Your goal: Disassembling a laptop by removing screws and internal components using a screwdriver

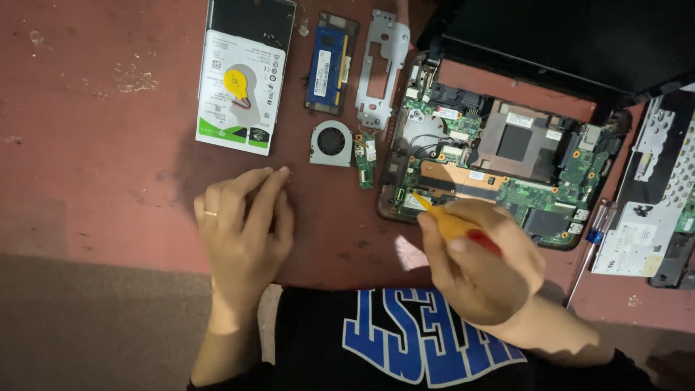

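Observation:
My right hand (pixel 481 264) grips a yellow and red screwdriver (pixel 452 226), its tip pointing at the near left corner of an opened laptop base (pixel 387 199) with a green circuit board (pixel 536 195) exposed. My left hand (pixel 242 228) rests on the reddish table (pixel 94 145), fingers together and slightly curled, holding nothing I can see. It lies below a small round fan (pixel 331 143) and left of the laptop.
A hard drive (pixel 239 101) with a yellow coin cell on it, a blue memory module (pixel 329 65), a grey metal bracket (pixel 378 69) and a small green board (pixel 365 161) lie at the back. A blue-handled screwdriver (pixel 594 239) and removed keyboard panel (pixel 651 210) sit right.

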